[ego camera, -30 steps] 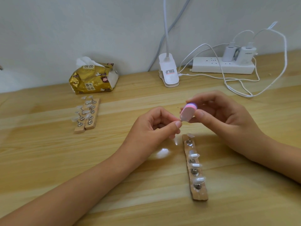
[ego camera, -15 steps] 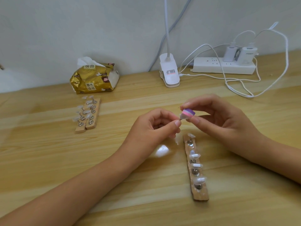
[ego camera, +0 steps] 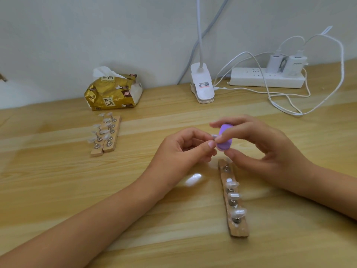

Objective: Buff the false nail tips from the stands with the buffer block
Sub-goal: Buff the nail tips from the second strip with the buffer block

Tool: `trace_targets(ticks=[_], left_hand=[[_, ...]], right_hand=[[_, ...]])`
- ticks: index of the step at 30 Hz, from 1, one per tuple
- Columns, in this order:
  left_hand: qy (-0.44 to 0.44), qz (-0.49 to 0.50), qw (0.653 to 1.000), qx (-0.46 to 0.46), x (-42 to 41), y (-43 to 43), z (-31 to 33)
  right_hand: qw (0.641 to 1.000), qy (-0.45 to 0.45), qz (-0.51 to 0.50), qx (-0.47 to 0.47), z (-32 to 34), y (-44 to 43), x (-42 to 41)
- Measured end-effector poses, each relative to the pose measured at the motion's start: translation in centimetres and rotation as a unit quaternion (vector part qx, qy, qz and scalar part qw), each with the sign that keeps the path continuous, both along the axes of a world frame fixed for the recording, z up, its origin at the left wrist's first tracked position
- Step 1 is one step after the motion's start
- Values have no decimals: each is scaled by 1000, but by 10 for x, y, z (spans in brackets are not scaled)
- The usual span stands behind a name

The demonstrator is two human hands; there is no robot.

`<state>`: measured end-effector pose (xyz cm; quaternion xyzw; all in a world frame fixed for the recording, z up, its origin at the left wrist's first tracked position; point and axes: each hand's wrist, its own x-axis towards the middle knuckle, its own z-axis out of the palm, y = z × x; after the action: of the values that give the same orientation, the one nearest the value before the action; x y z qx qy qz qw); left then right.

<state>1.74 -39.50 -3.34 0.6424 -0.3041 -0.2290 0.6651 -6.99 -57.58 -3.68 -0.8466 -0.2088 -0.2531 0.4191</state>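
Now: left hand [ego camera: 181,151] pinches nail tip [ego camera: 213,135]; right hand [ego camera: 270,151] grips buffer block [ego camera: 225,145]; near stand [ego camera: 240,231] carries several tips [ego camera: 239,212].

1. A gold tissue pack [ego camera: 114,93] lay on the wooden table [ego camera: 58,190] at about 10 o'clock, a white tissue poking from its top.
2. A white clip lamp [ego camera: 201,88] stood at 12 o'clock, its neck rising out of view.
3. A white power strip [ego camera: 257,79] lay at 1 o'clock by the wall [ego camera: 96,35], with two white chargers [ego camera: 274,63] plugged in.
4. White cables [ego camera: 295,113] looped over the table at 2 o'clock.
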Motion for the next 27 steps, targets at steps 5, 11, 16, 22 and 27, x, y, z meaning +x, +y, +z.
trace_targets(ticks=[5,11,16,22,27], left_hand=[[25,8,1000,-10,0,-1,2],[18,-1,1000,-9,-1,0,2],[6,-1,1000,-9,0,0,1],[-1,-6,1000,-7,0,0,1],[-27,-10,1000,5,-1,0,2]], right_hand=[[996,36,-25,72,3,-1,1],[999,39,-33,16,3,0,1],[979,109,-53,165,3,-5,4],[990,80,-57,101,2,-3,2],[997,51,-40,34,2,-3,2]])
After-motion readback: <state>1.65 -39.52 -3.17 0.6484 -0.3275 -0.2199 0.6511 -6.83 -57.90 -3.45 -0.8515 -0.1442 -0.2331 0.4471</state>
